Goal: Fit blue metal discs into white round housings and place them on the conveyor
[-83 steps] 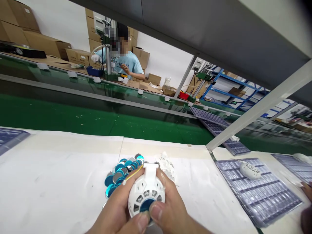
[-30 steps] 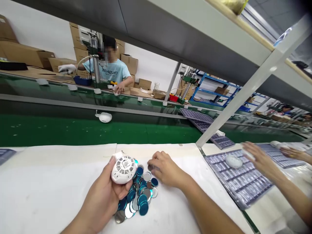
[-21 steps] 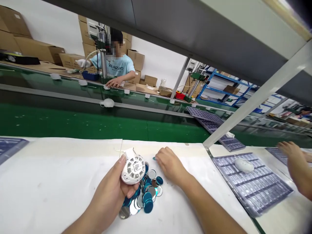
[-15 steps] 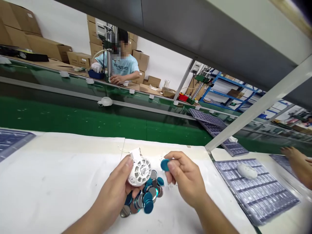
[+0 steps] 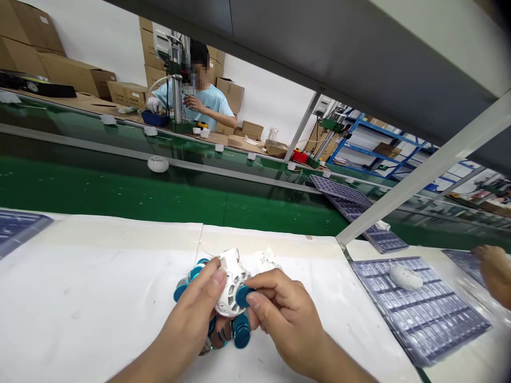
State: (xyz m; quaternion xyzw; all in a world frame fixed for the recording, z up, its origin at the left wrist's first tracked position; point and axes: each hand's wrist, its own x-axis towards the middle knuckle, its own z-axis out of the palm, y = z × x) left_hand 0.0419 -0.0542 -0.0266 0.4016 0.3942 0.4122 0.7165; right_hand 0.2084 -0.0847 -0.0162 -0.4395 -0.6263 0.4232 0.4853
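Observation:
A round white plastic housing point(image 5: 228, 291) with radial vents and a thin wire at its neck is gripped in my left hand point(image 5: 192, 308). Between thumb and fingers my right hand point(image 5: 288, 314) pinches a blue disc point(image 5: 243, 296) against the vented face. Whether the disc sits in the recess cannot be seen. Under and behind my hands lies a pile of blue and silver discs point(image 5: 241, 331), partly covered. Just beyond my right hand rests a small white part point(image 5: 266, 259) on the white work surface point(image 5: 99, 298).
A green conveyor point(image 5: 120, 194) runs across, carrying a white dome part point(image 5: 158, 164). At right, a clear-blue tray point(image 5: 423, 314) bears a white part point(image 5: 405, 277); a slanted post point(image 5: 423, 165) stands behind it. A co-worker point(image 5: 211, 101) is at a press opposite; another person's hand point(image 5: 495, 274) shows far right.
My right hand has brought the blue disc left to the housing, which has turned slightly. More of the disc pile shows left of my hand. On the conveyor, the white part sits further left.

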